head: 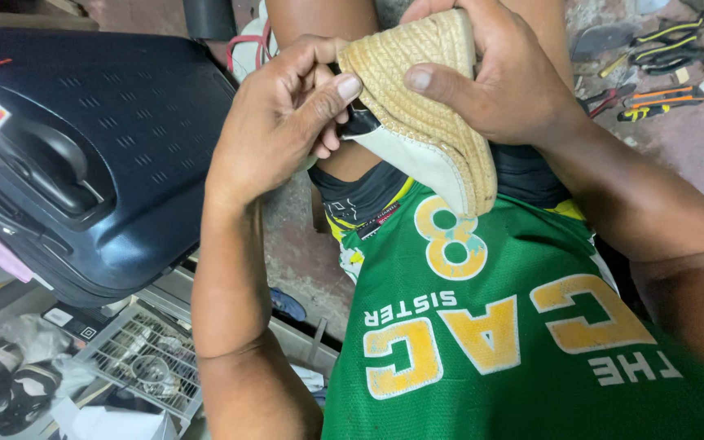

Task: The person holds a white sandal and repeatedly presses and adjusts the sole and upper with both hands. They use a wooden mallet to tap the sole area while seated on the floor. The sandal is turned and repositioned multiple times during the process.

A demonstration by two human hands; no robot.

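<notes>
The woven-soled shoe (pixel 429 106), held over the lap against the green jersey (pixel 523 326), looks light with a stiffish, rough jute rim good for gripping, the right hand (pixel 503 77) wrapped around its sole while the left hand (pixel 287 122) pinches what may be a loose dark edging.

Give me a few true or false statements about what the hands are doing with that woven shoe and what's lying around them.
1. Both hands grip the shoe. True: the left hand pinches its edge and the right hand cups it.
2. The shoe's sole is black rubber. False: it is tan braided rope.
3. A dark suitcase lies beside the left arm. True.
4. The person wears a red shirt. False: the shirt is green with yellow lettering.
5. Hand tools lie on the floor near the right arm. True.
</notes>
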